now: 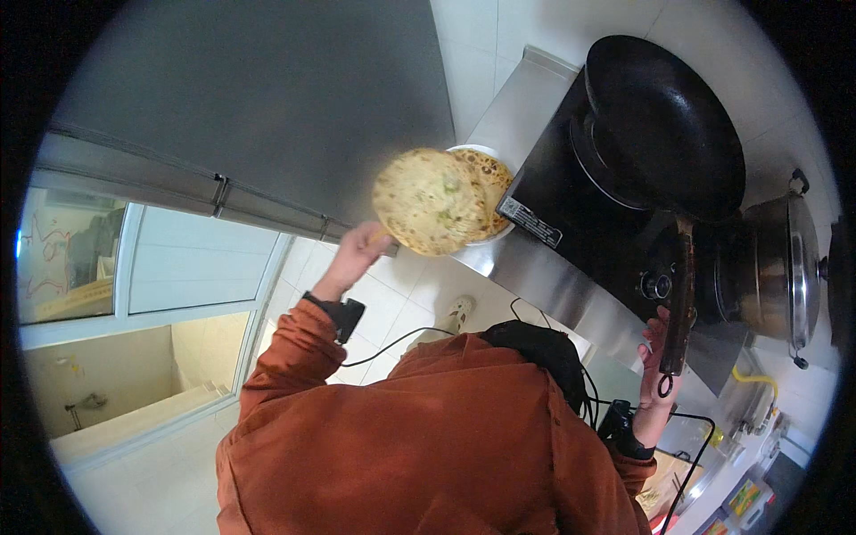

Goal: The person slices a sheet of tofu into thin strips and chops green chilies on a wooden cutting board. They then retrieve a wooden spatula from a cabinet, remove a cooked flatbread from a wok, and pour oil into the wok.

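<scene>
My left hand [361, 251] pinches the near left edge of a round, browned flatbread [428, 200] with green flecks. That flatbread is held up over the left part of a white plate or bowl [503, 235], where more browned flatbread [491, 175] lies. At the right, my right hand [654, 364] is by the long dark handle [683, 294] of a black wok [662, 127]. The handle hides part of this hand, so whether the fingers grip it cannot be told. The wok stands on the black gas stove [555, 180], tilted, with a control knob [655, 285] beside its handle.
A lidded metal pot [769, 267] stands right of the wok. The steel counter edge [535, 274] runs below the stove. A large grey panel [281, 87] rises at the left. Black cables [394, 342] hang around my body. A wooden board [669, 475] lies at the lower right.
</scene>
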### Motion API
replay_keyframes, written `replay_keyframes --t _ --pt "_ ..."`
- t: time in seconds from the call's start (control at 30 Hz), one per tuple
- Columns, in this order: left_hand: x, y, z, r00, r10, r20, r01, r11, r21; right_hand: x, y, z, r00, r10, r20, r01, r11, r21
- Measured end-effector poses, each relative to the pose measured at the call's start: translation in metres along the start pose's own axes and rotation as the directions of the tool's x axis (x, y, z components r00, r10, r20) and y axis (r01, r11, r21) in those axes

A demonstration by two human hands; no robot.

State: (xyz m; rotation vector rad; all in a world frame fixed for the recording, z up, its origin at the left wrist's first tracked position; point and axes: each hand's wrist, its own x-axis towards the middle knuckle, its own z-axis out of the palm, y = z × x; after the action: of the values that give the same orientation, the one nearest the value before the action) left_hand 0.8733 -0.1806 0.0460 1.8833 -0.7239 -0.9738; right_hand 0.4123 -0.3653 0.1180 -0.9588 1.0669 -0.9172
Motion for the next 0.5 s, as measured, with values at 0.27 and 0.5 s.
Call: replay_keyframes --t 0.27,0.5 --pt "0.06 -0.039 0.037 0.981 0.073 0.182 -0.057 0.994 -0.092 -0.009 -0.004 0.024 0.998 -0.002 -0.069 -0.01 0.984 -0.18" --pt "0.007 -0.005 -0.051 0.951 -0.102 0.294 0.078 0.993 0.093 -0.012 -0.005 0.021 0.994 -0.058 -0.095 0.045 0.99 -0.133"
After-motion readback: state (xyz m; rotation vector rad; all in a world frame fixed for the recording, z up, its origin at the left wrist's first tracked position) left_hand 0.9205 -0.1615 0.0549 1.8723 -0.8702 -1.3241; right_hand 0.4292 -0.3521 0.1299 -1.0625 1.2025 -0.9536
